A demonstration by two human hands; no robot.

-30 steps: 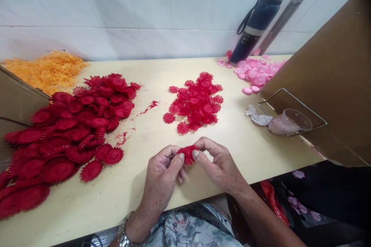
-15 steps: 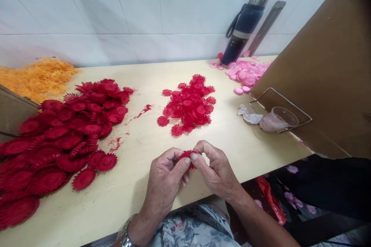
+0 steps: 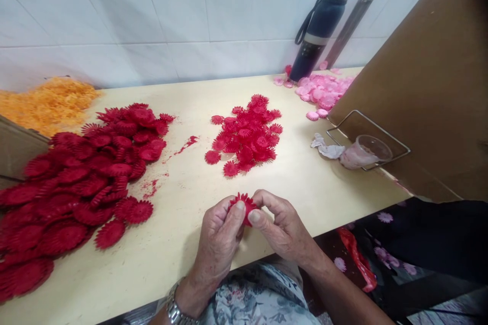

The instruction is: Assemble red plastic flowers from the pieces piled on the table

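Between my two hands, over the table's front edge, is a red fringed flower piece (image 3: 247, 205) with its petal tips pointing up and away. My left hand (image 3: 221, 233) pinches its left side, the thumb flat on the front. On the right side, my right hand (image 3: 284, 223) has thumb and index finger closed on the edge. Just beyond lies a small pile of similar red flower pieces (image 3: 247, 137). A larger heap of darker red flower pieces (image 3: 84, 183), many in stacks, covers the left of the table.
Orange shreds (image 3: 57, 104) lie at the back left. A dark blue thermos (image 3: 318, 30) stands by the wall near pink flower pieces (image 3: 324, 90). At right are a plastic cup (image 3: 362, 153) in a wire holder, crumpled tissue (image 3: 327, 148) and a cardboard panel (image 3: 423, 86).
The red flower piece has turned from nearly edge-on to showing its face and upright petals. My left thumb has shifted up onto it, and the right fingers have moved slightly along its edge.
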